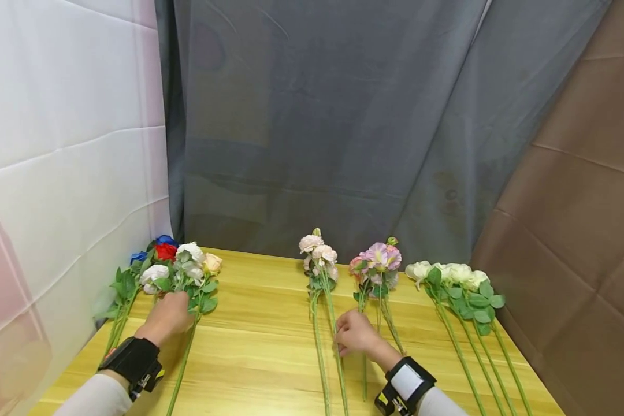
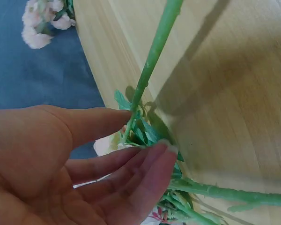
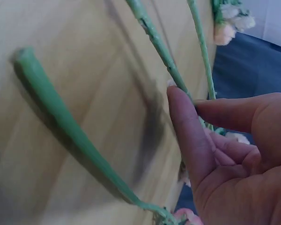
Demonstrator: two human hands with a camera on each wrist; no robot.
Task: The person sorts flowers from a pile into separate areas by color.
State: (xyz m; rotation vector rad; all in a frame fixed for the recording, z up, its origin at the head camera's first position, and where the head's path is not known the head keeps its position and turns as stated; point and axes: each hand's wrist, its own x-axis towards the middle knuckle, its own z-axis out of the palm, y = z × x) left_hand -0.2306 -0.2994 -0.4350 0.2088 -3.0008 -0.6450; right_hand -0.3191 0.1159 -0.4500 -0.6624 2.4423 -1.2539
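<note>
At the left of the head view my left hand is among several artificial roses in blue, red, white and peach. Its thumb tip lies right at a green stem in the left wrist view, while the other fingers, loosely bent, stand apart from the thumb. My right hand pinches a green flower stem between thumb and index finger. That stem leads up to the pale pink flowers at the table's middle. A second pale pink flower's stem runs beside it.
Pink and purple flowers lie just right of the pale pink ones. Several cream-white roses lie in a row at the right of the wooden table. Cloth hangs on three sides, with a grey curtain behind.
</note>
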